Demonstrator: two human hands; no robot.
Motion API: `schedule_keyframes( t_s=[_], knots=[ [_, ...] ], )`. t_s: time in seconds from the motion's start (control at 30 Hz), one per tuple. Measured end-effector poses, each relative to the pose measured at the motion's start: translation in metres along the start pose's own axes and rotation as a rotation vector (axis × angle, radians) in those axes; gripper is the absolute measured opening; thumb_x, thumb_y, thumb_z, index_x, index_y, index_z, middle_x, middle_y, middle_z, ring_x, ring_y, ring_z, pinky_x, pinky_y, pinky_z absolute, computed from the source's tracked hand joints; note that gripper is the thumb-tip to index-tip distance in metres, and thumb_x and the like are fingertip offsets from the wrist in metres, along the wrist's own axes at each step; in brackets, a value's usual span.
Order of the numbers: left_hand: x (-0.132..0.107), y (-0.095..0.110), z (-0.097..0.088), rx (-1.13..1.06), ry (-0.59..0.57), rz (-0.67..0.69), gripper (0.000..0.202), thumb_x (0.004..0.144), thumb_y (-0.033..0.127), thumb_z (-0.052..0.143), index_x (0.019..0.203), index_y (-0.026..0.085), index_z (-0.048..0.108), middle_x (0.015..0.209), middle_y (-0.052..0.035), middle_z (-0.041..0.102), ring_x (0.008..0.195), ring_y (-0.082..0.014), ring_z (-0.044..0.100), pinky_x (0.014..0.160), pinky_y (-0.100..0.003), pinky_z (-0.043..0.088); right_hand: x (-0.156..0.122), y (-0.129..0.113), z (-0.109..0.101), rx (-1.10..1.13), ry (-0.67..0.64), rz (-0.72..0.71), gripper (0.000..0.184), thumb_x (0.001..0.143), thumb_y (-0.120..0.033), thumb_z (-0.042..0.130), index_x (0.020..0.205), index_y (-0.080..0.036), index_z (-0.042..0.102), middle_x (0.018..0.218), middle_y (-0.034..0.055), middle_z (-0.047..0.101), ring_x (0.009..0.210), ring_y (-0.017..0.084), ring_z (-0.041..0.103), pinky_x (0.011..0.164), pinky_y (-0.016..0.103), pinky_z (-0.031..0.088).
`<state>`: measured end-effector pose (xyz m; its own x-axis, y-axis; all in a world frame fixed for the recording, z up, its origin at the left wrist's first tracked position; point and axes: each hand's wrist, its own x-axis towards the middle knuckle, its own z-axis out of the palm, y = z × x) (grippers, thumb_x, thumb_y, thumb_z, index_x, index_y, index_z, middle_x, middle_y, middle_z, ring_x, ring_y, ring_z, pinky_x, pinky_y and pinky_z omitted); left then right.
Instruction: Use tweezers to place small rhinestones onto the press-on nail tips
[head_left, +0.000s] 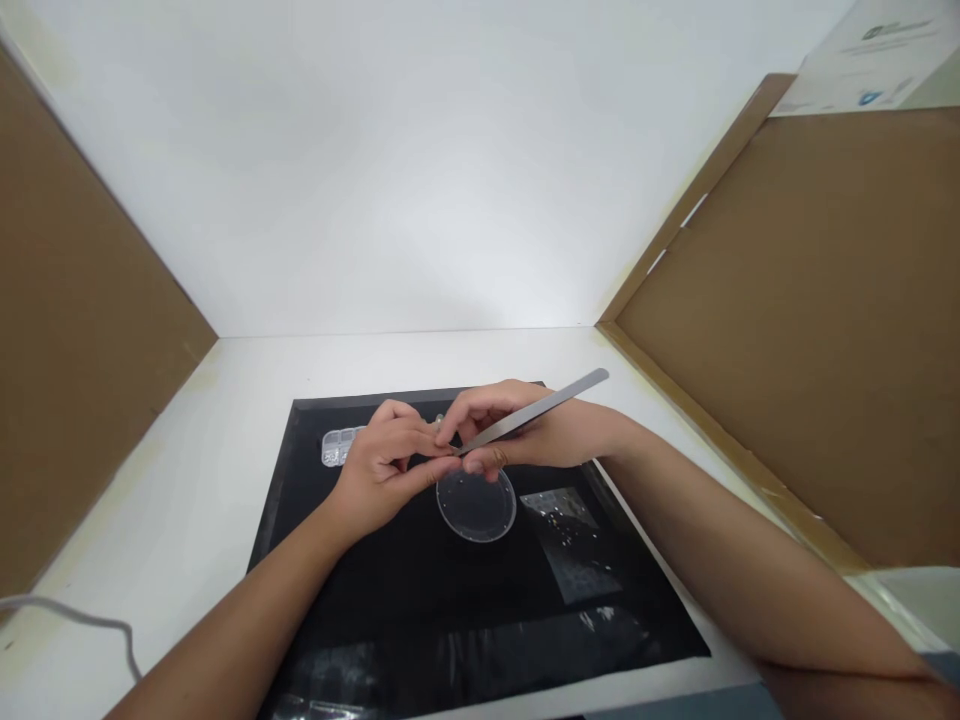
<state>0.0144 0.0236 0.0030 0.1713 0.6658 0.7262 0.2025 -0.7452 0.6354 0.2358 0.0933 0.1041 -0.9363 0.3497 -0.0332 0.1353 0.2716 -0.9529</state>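
Observation:
Metal tweezers [536, 411] slant across my right hand [517, 425], held between its thumb and fingers, with the flat end up to the right. Their tip points down-left, where the fingertips of both hands meet. My left hand [394, 455] is closed in a pinch there, thumb against forefinger. Whatever it grips is too small and covered to make out. Just below the fingertips lies a round clear dish [477, 508] with tiny specks around its rim. Partly behind my left hand is a clear compartment box [339, 447] with small pale pieces in it.
A black mat [420, 600] lies under everything on the white table [262, 370]. On its right, a clear plastic bag [574, 545] bears several tiny shiny bits. Cardboard panels [810, 300] stand at both sides, a white wall behind. A grey cable [82, 615] runs at lower left.

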Motion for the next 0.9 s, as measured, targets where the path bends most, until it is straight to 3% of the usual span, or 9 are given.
schedule_keyframes(
  t_s=[0.17,0.33,0.53,0.73,0.9],
  knots=[
    [0.0,0.001,0.001,0.01,0.018,-0.015,0.005,0.092,0.027,0.084,0.096,0.024,0.082,0.083,-0.0023,0.078,0.082,-0.0182,0.057,0.069,-0.03,0.049,-0.006,0.005,0.007,0.034,0.119,-0.014,0.017,0.096,-0.026,0.081,0.102,-0.013,0.072,0.08,0.0019,0.077,0.068,0.011,0.074,0.064,0.022,0.063],
    [0.0,0.001,0.002,0.043,0.033,-0.036,0.007,0.092,0.027,0.083,0.098,0.025,0.082,0.075,-0.0007,0.075,0.078,-0.0178,0.055,0.067,-0.03,0.05,-0.007,0.008,0.01,0.069,0.154,-0.026,0.017,0.1,-0.029,0.075,0.103,-0.015,0.066,0.084,0.002,0.077,0.063,0.009,0.073,0.055,0.018,0.058],
    [0.002,-0.004,-0.006,0.244,0.01,0.171,0.006,0.096,0.023,0.079,0.101,0.024,0.08,0.091,-0.001,0.08,0.089,-0.0184,0.06,0.083,-0.036,0.053,-0.001,0.017,0.012,0.056,0.191,-0.006,0.025,0.101,-0.038,0.074,0.097,-0.016,0.062,0.079,0.0012,0.077,0.059,0.009,0.072,0.052,0.019,0.054],
    [-0.003,-0.005,-0.003,0.378,-0.05,0.239,0.024,0.092,0.027,0.083,0.114,0.021,0.077,0.102,-0.0052,0.08,0.097,-0.0223,0.06,0.087,-0.039,0.055,-0.001,0.024,0.009,0.067,0.212,-0.009,0.03,0.099,-0.04,0.077,0.092,-0.017,0.06,0.076,0.0012,0.077,0.057,0.01,0.071,0.052,0.019,0.053],
    [-0.004,-0.005,0.001,0.421,-0.012,0.251,0.018,0.095,0.016,0.078,0.112,0.022,0.076,0.096,-0.003,0.08,0.094,-0.021,0.057,0.083,-0.037,0.055,0.001,0.028,0.01,0.044,0.243,-0.022,0.027,0.096,-0.036,0.08,0.09,-0.016,0.063,0.076,0.0014,0.076,0.057,0.01,0.071,0.049,0.018,0.051]
  ],
)
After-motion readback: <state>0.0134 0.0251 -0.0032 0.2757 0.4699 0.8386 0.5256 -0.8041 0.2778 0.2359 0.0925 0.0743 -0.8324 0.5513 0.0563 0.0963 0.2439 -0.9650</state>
